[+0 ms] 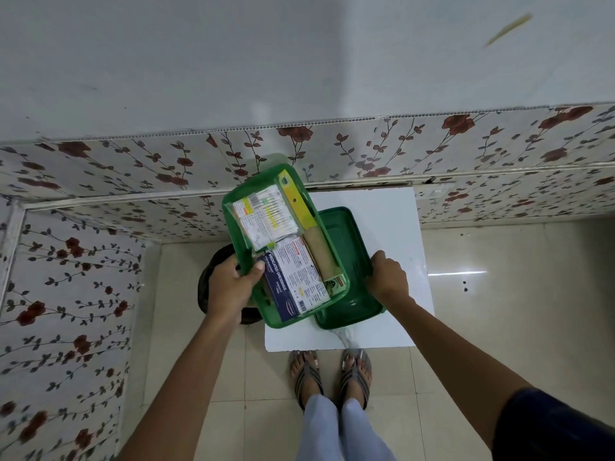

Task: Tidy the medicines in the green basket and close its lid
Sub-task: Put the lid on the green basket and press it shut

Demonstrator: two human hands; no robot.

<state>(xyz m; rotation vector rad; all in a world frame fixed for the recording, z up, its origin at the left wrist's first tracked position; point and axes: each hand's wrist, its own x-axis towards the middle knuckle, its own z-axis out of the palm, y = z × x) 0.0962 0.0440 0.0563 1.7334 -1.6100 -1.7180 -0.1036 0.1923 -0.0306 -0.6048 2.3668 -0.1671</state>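
Note:
The green basket point(240, 234) is lifted above the small white table point(389, 221), tilted, with my left hand point(229, 287) gripping its left rim. Inside lie a box of medicated dressings point(293, 281), a clear packet of cotton swabs point(266, 217), a yellow-green box point(298, 201) and a brown roll point(321, 254), packed side by side. The green lid point(349, 261) lies flat on the table under the basket's right side. My right hand point(387, 277) holds the lid's right edge.
A dark round object point(209, 277) sits on the tiled floor left of the table, partly behind my left hand. Floral-patterned wall panels run along the back and left. My feet in sandals point(329, 374) stand just before the table's front edge.

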